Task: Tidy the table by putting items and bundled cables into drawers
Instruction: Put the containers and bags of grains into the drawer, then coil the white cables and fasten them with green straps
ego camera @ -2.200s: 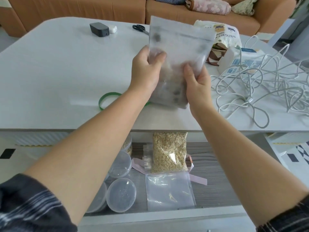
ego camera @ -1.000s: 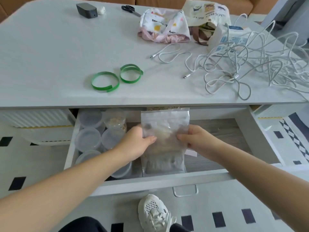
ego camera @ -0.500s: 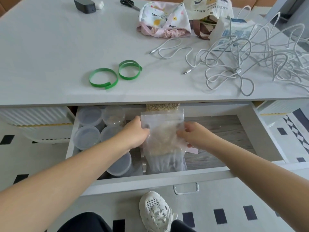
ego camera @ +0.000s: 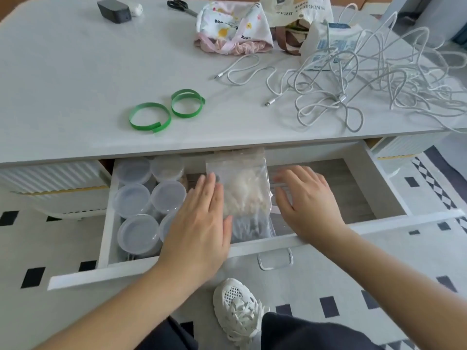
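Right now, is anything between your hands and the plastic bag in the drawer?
Nothing visible. The left hand lies flat on the bag, the right hand is open just beside it, both inside the drawer.

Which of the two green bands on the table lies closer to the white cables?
The right green band, the smaller loop; the left green band lies farther from the white cables.

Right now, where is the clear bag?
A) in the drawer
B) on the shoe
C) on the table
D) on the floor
A: the bag lies in the open drawer, beside the tubs, with the left hand and right hand flat on either side of it.
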### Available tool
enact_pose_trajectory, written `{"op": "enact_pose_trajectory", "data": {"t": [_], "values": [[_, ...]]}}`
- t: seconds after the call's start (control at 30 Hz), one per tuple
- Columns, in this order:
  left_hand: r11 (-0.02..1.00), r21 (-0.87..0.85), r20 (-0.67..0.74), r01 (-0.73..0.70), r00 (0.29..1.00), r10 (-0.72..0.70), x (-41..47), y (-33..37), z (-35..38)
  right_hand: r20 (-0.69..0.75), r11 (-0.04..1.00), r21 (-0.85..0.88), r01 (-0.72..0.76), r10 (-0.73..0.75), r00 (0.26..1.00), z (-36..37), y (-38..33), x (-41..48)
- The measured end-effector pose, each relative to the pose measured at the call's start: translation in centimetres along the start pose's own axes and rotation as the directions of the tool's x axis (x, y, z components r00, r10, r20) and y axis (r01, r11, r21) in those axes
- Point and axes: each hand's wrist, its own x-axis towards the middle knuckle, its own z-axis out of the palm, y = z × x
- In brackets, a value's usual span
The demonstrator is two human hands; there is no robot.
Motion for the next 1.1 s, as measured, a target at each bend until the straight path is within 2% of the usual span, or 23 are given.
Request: {"op": "enact_pose_trajectory", "data": {"t": [0.13,0.33,0.5,0.7,0.83,0.9,0.97,1.03,1.1], "values": [[0.990,0.134,-0.100,-0.036,0.994,0.050,2.8,-1.4,0.1,-0.102,0.997,-0.036,0.071,-0.075,0.992,0.4,-0.4,2.2],[0.979,0.201,-0.157,0.026,0.988,0.006,5.8,-2.2,-0.5,-0.009,0.999,0.009,0.037,-0.037,0.999,1.1,-0.1,5.7],[0.971,0.228,-0.201,0.065,0.979,-0.018,7.5,-2.5,-0.9,-0.028,0.995,0.017,0.094,-0.093,0.995,1.6,0.5,7.6],[0.948,0.296,-0.228,0.119,0.972,-0.051,9.5,-2.8,-1.5,-0.117,0.977,0.012,0.211,-0.208,0.971,2.0,1.9,9.8],[0.933,0.320,-0.237,0.163,0.968,-0.088,10.4,-3.3,-1.4,-0.131,0.921,0.035,0.388,-0.380,0.915,1.4,4.5,12.2],[0.932,0.316,-0.253,0.176,0.963,-0.096,10.6,-3.3,-1.2,-0.109,0.893,0.089,0.442,-0.432,0.895,0.7,6.1,13.9],[0.929,0.318,-0.256,0.188,0.961,-0.107,10.6,-3.0,-1.1,-0.090,0.908,0.038,0.417,-0.412,0.907,-0.2,7.4,16.1],[0.925,0.323,-0.222,0.200,0.966,-0.132,10.7,-2.7,-1.5,0.023,0.937,-0.058,0.345,-0.344,0.939,-1.3,8.6,18.3],[0.917,0.333,-0.174,0.221,0.970,-0.170,10.7,-2.6,-1.6,0.152,0.944,-0.089,0.318,-0.303,0.941,-1.3,9.9,19.9]]}}
